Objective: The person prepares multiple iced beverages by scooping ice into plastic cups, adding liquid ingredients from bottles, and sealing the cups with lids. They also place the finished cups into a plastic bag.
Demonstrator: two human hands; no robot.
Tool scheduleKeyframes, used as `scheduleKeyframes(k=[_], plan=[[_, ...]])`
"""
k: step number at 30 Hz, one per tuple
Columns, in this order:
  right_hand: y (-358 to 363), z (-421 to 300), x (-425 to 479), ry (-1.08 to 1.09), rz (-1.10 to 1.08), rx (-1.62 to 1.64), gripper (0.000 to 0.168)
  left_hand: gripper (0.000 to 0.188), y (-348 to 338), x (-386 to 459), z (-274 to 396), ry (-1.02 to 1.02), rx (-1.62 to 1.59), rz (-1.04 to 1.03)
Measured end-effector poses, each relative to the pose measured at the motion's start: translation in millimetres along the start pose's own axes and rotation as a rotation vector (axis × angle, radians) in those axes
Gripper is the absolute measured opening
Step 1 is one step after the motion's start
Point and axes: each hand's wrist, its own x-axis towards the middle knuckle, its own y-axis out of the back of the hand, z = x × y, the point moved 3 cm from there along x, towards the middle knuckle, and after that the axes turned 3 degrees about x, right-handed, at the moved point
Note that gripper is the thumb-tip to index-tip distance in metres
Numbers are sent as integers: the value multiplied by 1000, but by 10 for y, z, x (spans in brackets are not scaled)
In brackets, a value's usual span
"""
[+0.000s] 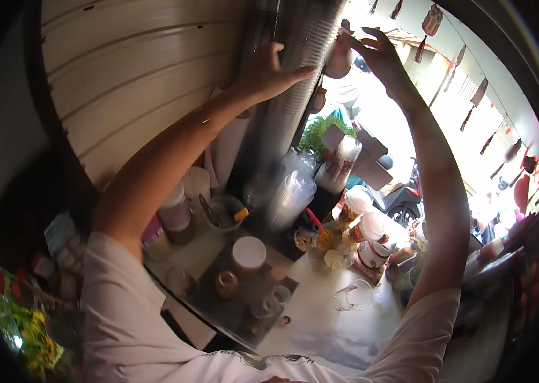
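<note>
My left hand (269, 74) is raised high, thumb and fingers spread. Its thumb crosses in front of a tall leaning stack of clear plastic cups or lids (305, 57); whether it touches them I cannot tell. On the other side of the stack, against bright glare, my right hand (379, 55) is raised with bent fingers. The fingertips reach near a hanging brown ornament (339, 57), and the glare hides whether they grip anything. Lower down stand nested clear plastic cups (291, 194) and another stack of printed cups (341, 160). A single clear cup (352, 295) lies on the white counter (317, 311).
A dark mat (212, 292) bears a white-lidded container (249, 252) and a small brown jar (226, 284). Jars with white lids (358, 200) line the counter's far side. Tasselled ornaments (432, 21) hang at upper right. A slatted wall (140, 62) rises at left.
</note>
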Motion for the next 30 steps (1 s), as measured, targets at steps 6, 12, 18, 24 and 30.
scheduleKeyframes(k=[6,12,18,24,30], plan=[[-111,405,1016,-43,6,199,79,71,-655,1120,85,-169,-199,229],[-452,419,1374,-143,120,149,61,44,-870,1446,-105,-223,-473,297],[-404,294,1359,-121,338,-11,44,41,-582,1199,11,-179,-627,184],[-462,188,1301,-26,377,59,37,31,-485,1155,51,-125,-677,287],[-628,39,1147,43,593,-107,42,57,-464,1215,-86,-159,-282,364]])
